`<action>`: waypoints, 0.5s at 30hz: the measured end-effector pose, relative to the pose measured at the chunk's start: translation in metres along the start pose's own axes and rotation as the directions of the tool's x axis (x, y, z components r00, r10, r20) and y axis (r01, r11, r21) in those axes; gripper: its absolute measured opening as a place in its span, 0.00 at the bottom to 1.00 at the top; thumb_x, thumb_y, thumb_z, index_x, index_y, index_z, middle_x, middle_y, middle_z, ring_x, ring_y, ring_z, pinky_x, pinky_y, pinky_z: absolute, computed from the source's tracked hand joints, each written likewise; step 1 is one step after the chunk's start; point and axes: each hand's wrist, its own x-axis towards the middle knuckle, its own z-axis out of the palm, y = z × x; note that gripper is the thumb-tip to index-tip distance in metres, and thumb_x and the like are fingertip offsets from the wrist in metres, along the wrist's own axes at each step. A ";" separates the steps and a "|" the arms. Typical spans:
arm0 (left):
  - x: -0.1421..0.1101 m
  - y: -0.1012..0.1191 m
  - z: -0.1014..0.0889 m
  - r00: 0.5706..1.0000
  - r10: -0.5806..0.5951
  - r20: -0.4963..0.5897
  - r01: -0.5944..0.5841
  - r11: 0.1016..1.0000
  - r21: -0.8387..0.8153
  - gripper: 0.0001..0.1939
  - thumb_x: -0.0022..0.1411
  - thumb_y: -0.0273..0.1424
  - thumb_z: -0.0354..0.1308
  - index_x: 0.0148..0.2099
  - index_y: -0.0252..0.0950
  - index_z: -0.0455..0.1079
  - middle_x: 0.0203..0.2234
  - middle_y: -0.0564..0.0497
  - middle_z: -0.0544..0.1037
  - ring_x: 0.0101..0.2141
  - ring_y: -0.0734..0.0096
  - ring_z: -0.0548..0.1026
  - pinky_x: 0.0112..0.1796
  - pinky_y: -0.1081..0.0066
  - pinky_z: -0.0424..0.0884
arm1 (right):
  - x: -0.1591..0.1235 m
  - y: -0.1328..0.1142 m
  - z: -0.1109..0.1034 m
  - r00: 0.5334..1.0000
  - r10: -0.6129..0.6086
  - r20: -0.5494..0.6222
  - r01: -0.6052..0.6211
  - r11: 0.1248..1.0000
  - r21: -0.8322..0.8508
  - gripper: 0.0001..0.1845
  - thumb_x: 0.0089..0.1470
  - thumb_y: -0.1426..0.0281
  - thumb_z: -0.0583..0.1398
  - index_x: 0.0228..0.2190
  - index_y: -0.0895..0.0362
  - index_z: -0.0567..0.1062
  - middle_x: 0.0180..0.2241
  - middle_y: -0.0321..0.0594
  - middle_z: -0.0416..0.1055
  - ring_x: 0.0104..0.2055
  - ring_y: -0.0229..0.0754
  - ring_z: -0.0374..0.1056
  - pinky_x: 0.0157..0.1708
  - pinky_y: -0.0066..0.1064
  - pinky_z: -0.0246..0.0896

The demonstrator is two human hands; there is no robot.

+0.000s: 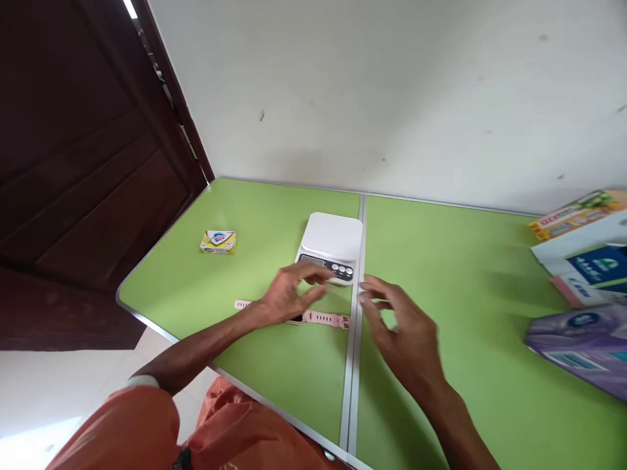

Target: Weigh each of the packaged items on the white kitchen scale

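Note:
A white kitchen scale [333,236] with a dark button panel stands near the middle of the green table. In front of it lies a watch with a pink strap [326,318], its middle partly hidden. My left hand [289,294] hovers over the watch and the scale's front edge, thumb and fingers curved apart with nothing between them. Right of the table's seam, my right hand [399,316] is raised with its fingers apart, and it holds nothing. Both hands face each other with a gap between them.
A yellow and white soap box [218,242] lies on the left of the green table [274,202]. Several packages, including a purple pack [578,343] and an orange box [578,219], stand at the right edge. A metal seam [353,365] divides the table; a wall rises behind.

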 end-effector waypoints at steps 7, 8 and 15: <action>-0.037 -0.027 -0.093 0.839 0.072 -0.540 0.149 0.923 0.355 0.14 0.78 0.42 0.61 0.51 0.38 0.80 0.43 0.46 0.87 0.39 0.68 0.85 0.40 0.67 0.84 | 0.062 -0.062 0.123 0.909 -0.295 0.295 0.223 0.941 0.256 0.18 0.75 0.65 0.56 0.61 0.55 0.76 0.50 0.53 0.80 0.47 0.54 0.81 0.48 0.52 0.85; -0.041 -0.031 -0.103 0.803 0.083 -0.590 0.176 0.913 0.368 0.13 0.78 0.42 0.61 0.52 0.38 0.80 0.44 0.45 0.86 0.40 0.67 0.85 0.41 0.66 0.84 | 0.066 -0.069 0.138 0.897 -0.308 0.316 0.229 0.937 0.263 0.19 0.75 0.67 0.56 0.61 0.55 0.75 0.51 0.54 0.79 0.50 0.55 0.80 0.51 0.53 0.84; -0.068 -0.071 -0.153 0.705 -0.069 -0.706 0.445 0.818 0.364 0.41 0.62 0.44 0.75 0.71 0.40 0.66 0.67 0.36 0.72 0.68 0.46 0.71 0.65 0.48 0.74 | 0.094 -0.076 0.219 0.904 -0.210 0.372 0.153 0.972 0.177 0.37 0.66 0.66 0.65 0.72 0.56 0.64 0.65 0.60 0.69 0.67 0.66 0.68 0.66 0.67 0.71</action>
